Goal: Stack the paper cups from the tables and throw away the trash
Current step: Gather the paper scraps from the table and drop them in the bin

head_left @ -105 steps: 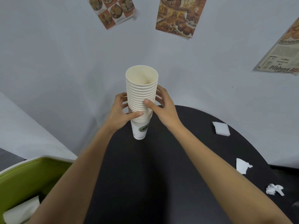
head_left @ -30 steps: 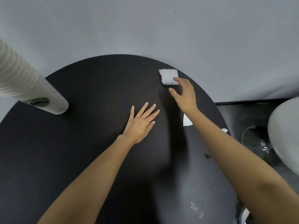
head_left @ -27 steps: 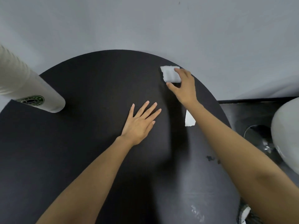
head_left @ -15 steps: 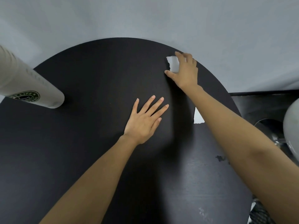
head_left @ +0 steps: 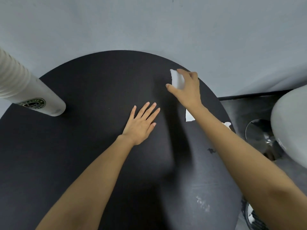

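Cup stack (head_left: pixel 28 91) top cut off | napkin (head_left: pixel 177 80) half-hidden in right grip (head_left: pixel 189 91)

Left forearm (head_left: pixel 99 176), right forearm (head_left: pixel 240 155) bare; left hand (head_left: pixel 141 125), right hand (head_left: pixel 187 90) bare; fingernails trimmed short.

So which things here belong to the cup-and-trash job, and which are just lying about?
Job: stack of paper cups; napkin, pinched by the right hand; torn paper scrap beside that forearm; crumpled paper at the table edge.
Not the job: the table itself, with the left hand flat on it; grey chair and its round base, at right.
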### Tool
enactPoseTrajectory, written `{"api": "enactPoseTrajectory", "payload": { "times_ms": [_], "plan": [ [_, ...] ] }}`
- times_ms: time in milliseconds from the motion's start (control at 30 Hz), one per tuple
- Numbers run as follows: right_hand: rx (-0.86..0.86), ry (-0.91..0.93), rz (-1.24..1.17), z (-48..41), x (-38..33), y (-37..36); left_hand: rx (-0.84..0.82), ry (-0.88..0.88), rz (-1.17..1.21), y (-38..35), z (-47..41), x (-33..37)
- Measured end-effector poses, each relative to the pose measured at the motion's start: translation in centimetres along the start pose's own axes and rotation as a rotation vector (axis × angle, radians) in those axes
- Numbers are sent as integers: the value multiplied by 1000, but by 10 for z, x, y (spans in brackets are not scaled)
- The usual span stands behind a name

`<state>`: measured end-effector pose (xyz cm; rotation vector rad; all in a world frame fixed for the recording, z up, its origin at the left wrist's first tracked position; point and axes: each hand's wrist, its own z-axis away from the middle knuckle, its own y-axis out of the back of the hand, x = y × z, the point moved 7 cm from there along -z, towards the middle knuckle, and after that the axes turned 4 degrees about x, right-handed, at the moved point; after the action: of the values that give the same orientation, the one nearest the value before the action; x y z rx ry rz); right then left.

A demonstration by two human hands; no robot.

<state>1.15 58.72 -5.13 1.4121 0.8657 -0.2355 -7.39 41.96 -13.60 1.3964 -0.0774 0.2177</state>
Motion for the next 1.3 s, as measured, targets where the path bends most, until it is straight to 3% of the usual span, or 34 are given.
{"api": "enactPoseTrajectory", "payload": {
  "times_ms": [333,567,933,1100,1300],
  "plan": [
    [61,-122,-193,112,17,64,123,16,336,34,28,21],
    [110,-165,-228,159,51,107,175,-28,385,42,18,67],
    [-20,-180,-261,166,128,155,213,126,465,30,-56,137],
    [-56,-148,-279,164,155,166,163,176,351,15,-82,140],
    [-74,-205,-293,181,193,182,325,264,427,12,-78,137]
  ]
}}
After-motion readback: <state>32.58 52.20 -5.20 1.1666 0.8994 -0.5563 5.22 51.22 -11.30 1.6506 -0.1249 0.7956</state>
